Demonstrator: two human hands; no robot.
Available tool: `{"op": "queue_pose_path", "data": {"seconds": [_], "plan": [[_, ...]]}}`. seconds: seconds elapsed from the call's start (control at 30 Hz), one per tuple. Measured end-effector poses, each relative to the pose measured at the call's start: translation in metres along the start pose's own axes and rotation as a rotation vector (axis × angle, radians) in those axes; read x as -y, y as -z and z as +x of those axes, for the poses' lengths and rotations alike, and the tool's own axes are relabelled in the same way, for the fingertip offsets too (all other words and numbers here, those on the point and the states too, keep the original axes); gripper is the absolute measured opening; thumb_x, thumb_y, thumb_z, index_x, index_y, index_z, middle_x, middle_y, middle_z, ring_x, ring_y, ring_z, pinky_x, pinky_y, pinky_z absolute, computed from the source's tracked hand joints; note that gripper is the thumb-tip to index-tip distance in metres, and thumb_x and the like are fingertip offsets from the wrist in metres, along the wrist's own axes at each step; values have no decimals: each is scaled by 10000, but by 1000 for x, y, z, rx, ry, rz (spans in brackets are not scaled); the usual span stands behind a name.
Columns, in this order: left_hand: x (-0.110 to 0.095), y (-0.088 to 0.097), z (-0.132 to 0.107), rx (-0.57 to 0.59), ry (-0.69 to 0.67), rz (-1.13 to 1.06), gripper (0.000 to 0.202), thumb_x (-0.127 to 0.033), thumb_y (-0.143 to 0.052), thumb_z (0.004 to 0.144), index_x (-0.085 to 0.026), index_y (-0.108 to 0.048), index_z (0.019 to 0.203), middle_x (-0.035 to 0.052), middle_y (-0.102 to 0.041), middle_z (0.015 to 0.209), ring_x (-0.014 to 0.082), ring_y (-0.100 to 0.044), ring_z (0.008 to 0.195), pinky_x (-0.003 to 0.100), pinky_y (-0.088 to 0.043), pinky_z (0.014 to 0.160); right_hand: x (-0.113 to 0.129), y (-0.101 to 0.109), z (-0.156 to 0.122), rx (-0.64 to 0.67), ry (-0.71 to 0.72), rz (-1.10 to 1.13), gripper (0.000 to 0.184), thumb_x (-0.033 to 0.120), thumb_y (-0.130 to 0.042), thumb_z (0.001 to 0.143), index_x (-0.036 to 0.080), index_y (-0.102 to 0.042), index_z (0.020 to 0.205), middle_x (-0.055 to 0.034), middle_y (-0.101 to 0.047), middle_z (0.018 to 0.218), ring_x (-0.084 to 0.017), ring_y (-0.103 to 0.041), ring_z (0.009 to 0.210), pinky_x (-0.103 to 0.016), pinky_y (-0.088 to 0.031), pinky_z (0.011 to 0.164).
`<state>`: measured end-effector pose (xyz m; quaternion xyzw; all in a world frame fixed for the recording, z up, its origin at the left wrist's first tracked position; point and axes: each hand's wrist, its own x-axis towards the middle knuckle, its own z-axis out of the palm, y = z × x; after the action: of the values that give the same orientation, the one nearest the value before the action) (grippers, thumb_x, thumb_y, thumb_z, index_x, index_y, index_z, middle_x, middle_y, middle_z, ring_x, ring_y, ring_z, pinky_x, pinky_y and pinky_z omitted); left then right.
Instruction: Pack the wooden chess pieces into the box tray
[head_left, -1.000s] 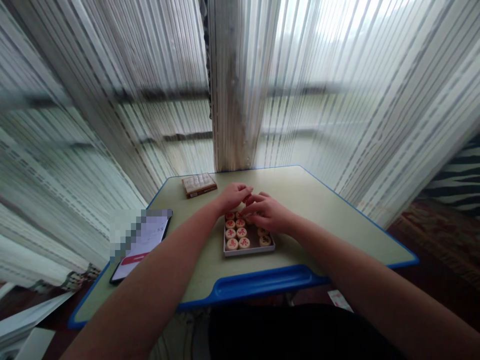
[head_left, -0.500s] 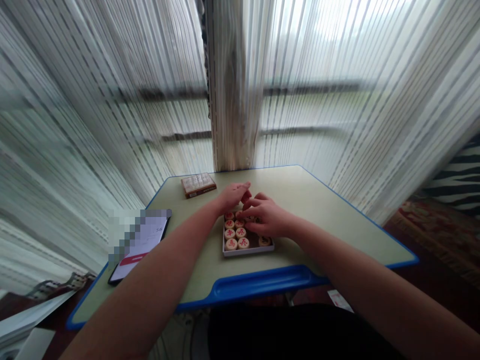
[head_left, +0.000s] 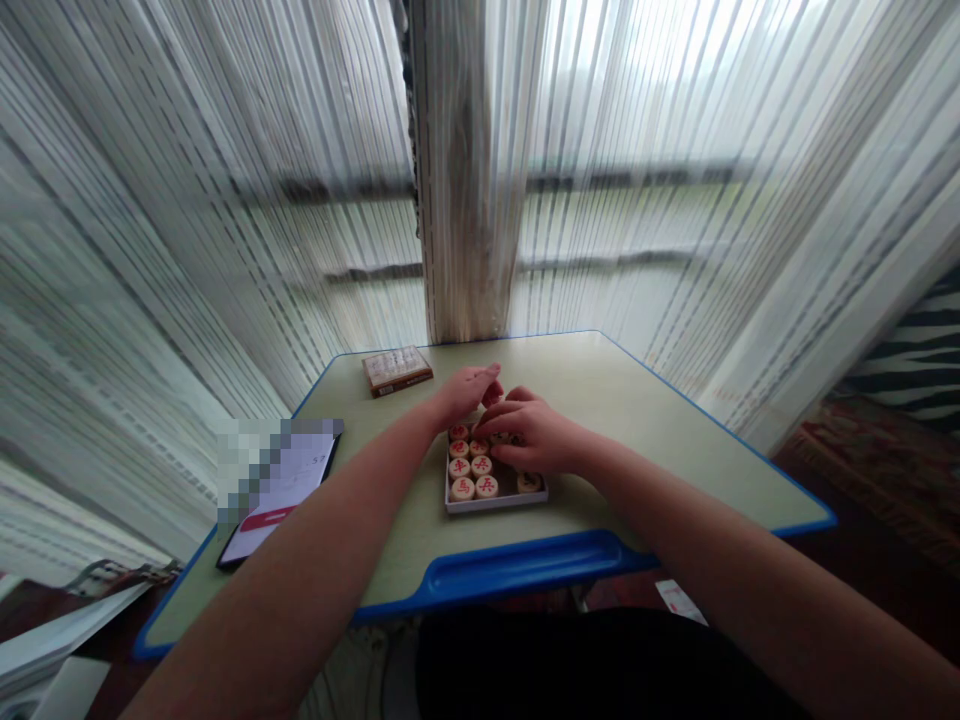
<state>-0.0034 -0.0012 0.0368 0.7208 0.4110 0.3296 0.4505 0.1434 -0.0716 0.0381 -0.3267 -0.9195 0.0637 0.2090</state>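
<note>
A shallow white-edged box [head_left: 496, 506] holds round wooden xiangqi pieces with red characters, such as a piece [head_left: 487, 487] at the front. A darker-marked piece [head_left: 529, 482] lies at its right front corner. Over the box bends my right hand [head_left: 531, 436], its fingertips closed down on a xiangqi piece in the left part; the fingers partly cover it. My left hand [head_left: 466, 390] is curled just beyond the box's back edge. Something with reddish marks shows under its fingers, too small to make out surely. The two hands nearly touch.
A brown-sided box [head_left: 397, 371] lies at the table's back left. A phone [head_left: 292, 485], partly pixelated, rests by the left edge. The pale table [head_left: 637, 400] has a blue rim and a blue front trough [head_left: 525, 570]. Sheer striped curtains [head_left: 637, 230] hang behind.
The fingers of my right hand have shifted slightly over the pieces at the left of the box. My left hand has hardly moved. The number on the phone screen differs.
</note>
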Motion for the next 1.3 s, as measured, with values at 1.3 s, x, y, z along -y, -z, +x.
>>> {"op": "queue_pose_path", "data": {"seconds": [1.3], "plan": [[13, -2, 3, 81, -16, 138, 462, -530, -453, 784, -120, -604, 635, 27, -603, 584, 107, -515, 544, 246, -399, 582, -10, 39, -49, 250, -501, -72, 420, 244, -446, 834, 206, -564, 1235, -80, -546, 1287, -225, -514, 1158, -347, -379, 1006]]}}
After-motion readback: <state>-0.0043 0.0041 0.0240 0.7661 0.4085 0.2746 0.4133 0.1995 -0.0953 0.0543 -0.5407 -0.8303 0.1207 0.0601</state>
